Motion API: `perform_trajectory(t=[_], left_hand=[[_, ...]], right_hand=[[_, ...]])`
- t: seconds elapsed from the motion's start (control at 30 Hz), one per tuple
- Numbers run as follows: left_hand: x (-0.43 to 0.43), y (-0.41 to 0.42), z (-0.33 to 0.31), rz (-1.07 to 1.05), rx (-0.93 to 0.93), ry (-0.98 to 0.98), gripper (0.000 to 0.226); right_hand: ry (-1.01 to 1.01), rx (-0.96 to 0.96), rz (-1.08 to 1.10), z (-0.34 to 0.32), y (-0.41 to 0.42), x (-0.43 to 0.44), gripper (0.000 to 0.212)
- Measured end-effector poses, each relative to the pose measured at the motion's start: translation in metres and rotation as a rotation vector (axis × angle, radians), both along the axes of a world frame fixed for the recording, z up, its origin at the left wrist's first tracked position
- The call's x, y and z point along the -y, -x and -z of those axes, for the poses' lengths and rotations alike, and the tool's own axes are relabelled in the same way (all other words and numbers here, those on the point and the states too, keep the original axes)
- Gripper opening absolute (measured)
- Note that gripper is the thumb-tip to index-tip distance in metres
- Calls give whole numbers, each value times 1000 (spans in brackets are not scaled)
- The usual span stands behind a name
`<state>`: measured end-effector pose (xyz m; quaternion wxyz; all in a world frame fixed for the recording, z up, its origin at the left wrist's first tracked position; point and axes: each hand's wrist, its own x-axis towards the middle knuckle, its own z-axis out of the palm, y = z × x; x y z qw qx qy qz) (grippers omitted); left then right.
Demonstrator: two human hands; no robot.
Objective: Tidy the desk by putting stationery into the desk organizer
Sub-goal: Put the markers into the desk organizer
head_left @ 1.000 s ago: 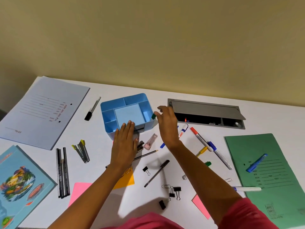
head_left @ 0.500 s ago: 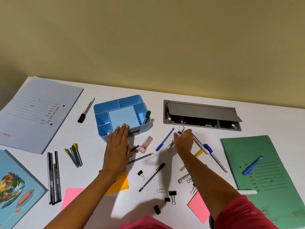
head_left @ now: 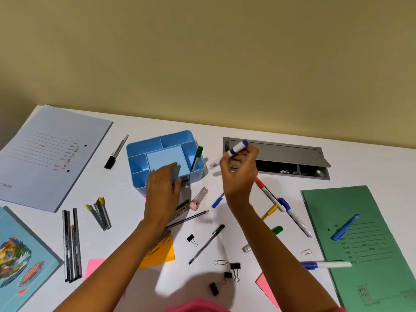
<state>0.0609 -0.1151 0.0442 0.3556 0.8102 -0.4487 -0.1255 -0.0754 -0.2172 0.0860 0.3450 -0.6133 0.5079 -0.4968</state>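
The blue desk organizer stands on the white desk, a green-capped marker upright in its right compartment. My left hand rests flat on the organizer's front edge, fingers together, holding it steady. To the organizer's right, my right hand is raised above the desk and grips a white marker with a blue cap. Loose markers, pens, a pencil and binder clips lie scattered in front of the organizer.
A grey cable hatch is open at the back right. A green folder with a blue marker lies right, a pale blue folder and a book left. Black pens, sticky notes and a black marker lie around.
My right hand left the green marker in the organizer, dropped to the desk, picked up the blue-capped marker and lifted it. My left hand stayed on the organizer.
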Motion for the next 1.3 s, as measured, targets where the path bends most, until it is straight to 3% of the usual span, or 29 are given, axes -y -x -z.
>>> perform_trajectory(t=[0.07, 0.17, 0.37, 0.5, 0.73, 0.97, 1.03, 1.17, 1.3], left_hand=[[17, 0, -8, -14, -85, 0, 42], [43, -2, -12, 6, -168, -8, 44], [71, -3, -17, 109, -167, -88, 49], [78, -3, -14, 114, -158, -51, 41], [92, -10, 1, 99, -110, -75, 49], [101, -18, 3, 62, -106, -74, 45], [102, -20, 4, 65, -71, -74, 42], [102, -26, 4, 84, 40, -31, 33], [103, -32, 10, 81, 94, 8, 28]], right_hand=[[-7, 20, -89, -7, -16, -4, 37], [7, -97, -161, -4, -35, -4, 38], [-26, -348, -239, 20, -51, 2, 35], [-55, -396, -238, 32, -56, 5, 32], [-57, -401, -230, 35, -54, 14, 32], [-78, -414, -21, 66, 19, 40, 29], [-119, -528, 42, 82, 50, 47, 33], [-255, -1063, 56, 105, 103, 53, 51], [-343, -1244, -38, 107, 121, 51, 59]])
